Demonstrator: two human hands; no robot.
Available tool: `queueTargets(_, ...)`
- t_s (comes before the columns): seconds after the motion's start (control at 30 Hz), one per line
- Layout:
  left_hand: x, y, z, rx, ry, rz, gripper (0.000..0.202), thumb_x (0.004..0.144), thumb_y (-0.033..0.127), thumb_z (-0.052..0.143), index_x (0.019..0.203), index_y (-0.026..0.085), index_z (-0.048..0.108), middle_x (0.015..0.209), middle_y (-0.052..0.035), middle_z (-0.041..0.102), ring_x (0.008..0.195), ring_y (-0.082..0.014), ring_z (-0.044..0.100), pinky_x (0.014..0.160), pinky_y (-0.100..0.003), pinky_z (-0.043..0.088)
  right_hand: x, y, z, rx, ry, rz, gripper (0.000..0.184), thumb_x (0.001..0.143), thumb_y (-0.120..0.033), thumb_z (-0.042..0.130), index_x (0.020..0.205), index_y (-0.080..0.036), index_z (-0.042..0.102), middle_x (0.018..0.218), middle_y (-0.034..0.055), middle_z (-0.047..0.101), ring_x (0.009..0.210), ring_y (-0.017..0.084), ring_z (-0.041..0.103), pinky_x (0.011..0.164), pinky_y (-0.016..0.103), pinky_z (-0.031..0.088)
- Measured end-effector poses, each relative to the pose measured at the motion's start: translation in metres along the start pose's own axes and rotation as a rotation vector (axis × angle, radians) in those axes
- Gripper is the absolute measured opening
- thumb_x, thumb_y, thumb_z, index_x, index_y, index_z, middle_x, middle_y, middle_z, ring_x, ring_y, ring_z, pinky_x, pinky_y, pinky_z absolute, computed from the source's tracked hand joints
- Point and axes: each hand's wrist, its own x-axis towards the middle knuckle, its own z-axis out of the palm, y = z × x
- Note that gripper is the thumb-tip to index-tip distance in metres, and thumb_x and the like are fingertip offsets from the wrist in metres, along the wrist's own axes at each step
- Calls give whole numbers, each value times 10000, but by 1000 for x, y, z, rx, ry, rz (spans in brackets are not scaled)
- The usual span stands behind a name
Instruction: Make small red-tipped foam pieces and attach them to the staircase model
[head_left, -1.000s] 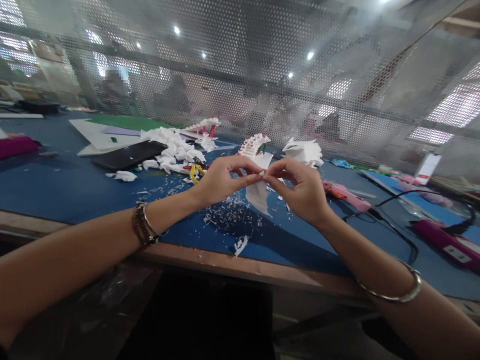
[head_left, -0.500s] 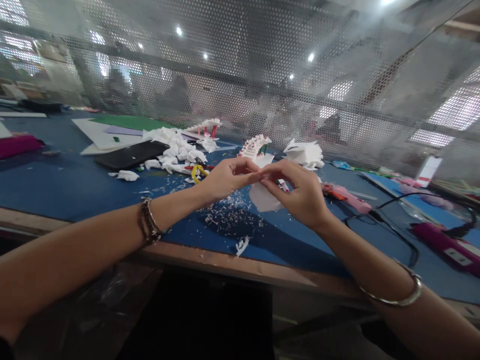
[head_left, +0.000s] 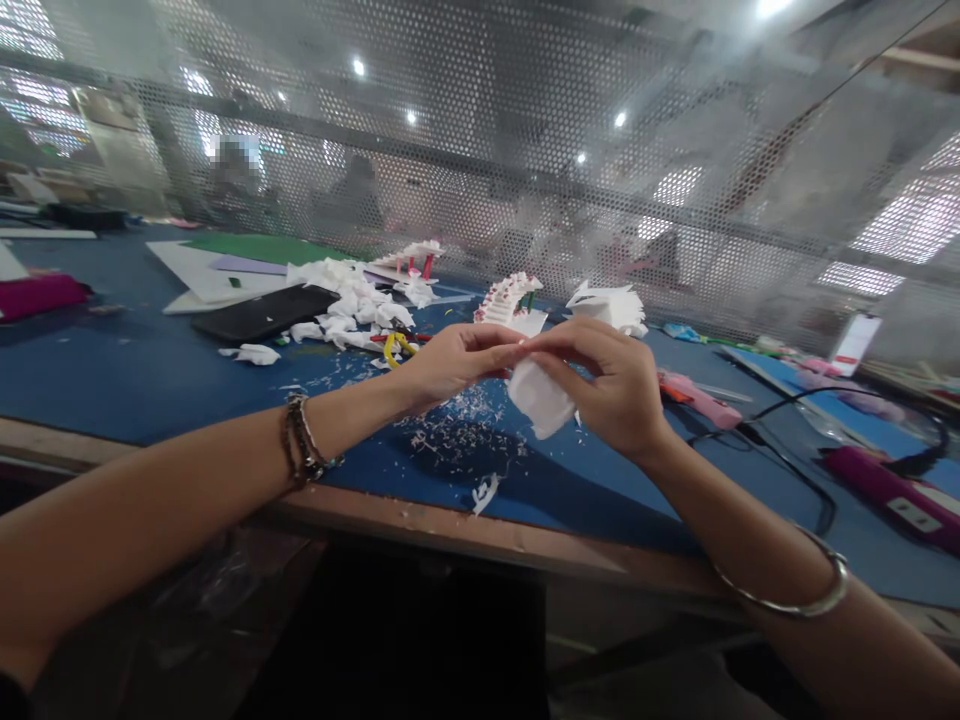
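Both my hands meet above a blue table (head_left: 135, 380). My left hand (head_left: 450, 362) pinches the top edge of a small white foam piece (head_left: 541, 397). My right hand (head_left: 611, 388) has its fingers closed round the same piece from the right, holding it a little above the table. White shavings (head_left: 457, 425) lie scattered on the blue surface just under my hands. A beaded bracelet sits on my left wrist and a metal bangle on my right forearm.
A heap of white foam scraps (head_left: 349, 300), a black flat item (head_left: 262, 312), yellow-handled scissors (head_left: 394, 347) and small white-and-red models (head_left: 510, 297) lie behind my hands. A pink tool (head_left: 697, 395), black cables and a magenta device (head_left: 892, 485) lie right. A perforated metal screen (head_left: 480, 150) backs the table.
The white piece has turned from hanging down between my fingertips to being drawn in under my right hand's fingers. Both hands stayed in nearly the same place.
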Motion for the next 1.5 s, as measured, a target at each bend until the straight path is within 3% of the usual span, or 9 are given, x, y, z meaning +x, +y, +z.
queueTargets(0.13, -1, 2, 1, 18, 15, -23, 82, 651, 233, 623, 679, 156, 629, 641, 20, 583, 622, -65, 509, 633, -204, 400, -2, 4, 0, 44, -24, 77, 114, 765, -163, 503, 776, -191, 613, 713, -8, 622, 652, 87, 552, 576, 214, 431)
queueTargets(0.33, 0, 1, -4, 326, 34, 26, 134, 692, 283, 586, 705, 157, 630, 624, 5, 591, 573, -75, 496, 561, -199, 389, -1, 9, 1, 153, -170, 178, 143, 717, -246, 570, 832, -168, 602, 671, -17, 591, 603, 76, 525, 565, 205, 433)
queueTargets(0.53, 1, -2, -7, 407, 20, 12, 175, 734, 301, 542, 775, 154, 629, 651, -7, 592, 579, -77, 500, 549, -191, 388, 2, 10, -4, -97, -234, -59, 130, 756, -178, 530, 850, -188, 620, 673, -1, 576, 631, 90, 519, 585, 223, 423)
queueTargets(0.7, 1, -1, -4, 449, 40, 6, 124, 728, 250, 543, 722, 154, 620, 571, 23, 540, 521, -57, 448, 495, -168, 356, 0, 13, -5, -219, -174, -249, 140, 810, -193, 474, 849, -168, 607, 754, 48, 601, 737, 126, 533, 653, 259, 444)
queueTargets(0.9, -1, 1, -3, 427, 17, -35, 145, 731, 275, 539, 670, 164, 609, 526, 26, 517, 450, -52, 387, 434, -176, 317, 0, 13, -2, -388, -267, -313, 231, 863, -230, 364, 787, -147, 566, 743, 72, 568, 703, 150, 468, 656, 289, 425)
queueTargets(1.03, -2, -1, -5, 482, -18, -27, 164, 736, 301, 533, 689, 166, 613, 535, 23, 521, 458, -60, 393, 441, -185, 319, -1, 18, 2, -383, -273, -273, 196, 859, -246, 368, 758, -157, 510, 724, 60, 527, 695, 153, 431, 648, 290, 400)
queueTargets(1.23, -3, 1, -8, 662, -81, 73, 191, 738, 299, 506, 759, 147, 619, 600, 7, 567, 544, -84, 470, 507, -199, 368, -3, 22, 5, -197, -284, -133, 144, 842, -247, 390, 723, -180, 437, 735, 41, 485, 696, 136, 431, 632, 263, 386)
queueTargets(1.5, -10, 4, 0, 793, 12, 186, 193, 758, 246, 488, 838, 143, 631, 802, -46, 649, 686, -116, 554, 607, -217, 436, -4, 17, 8, -151, -228, -10, 139, 801, -216, 425, 666, -188, 405, 614, -17, 439, 557, 90, 392, 502, 206, 307)
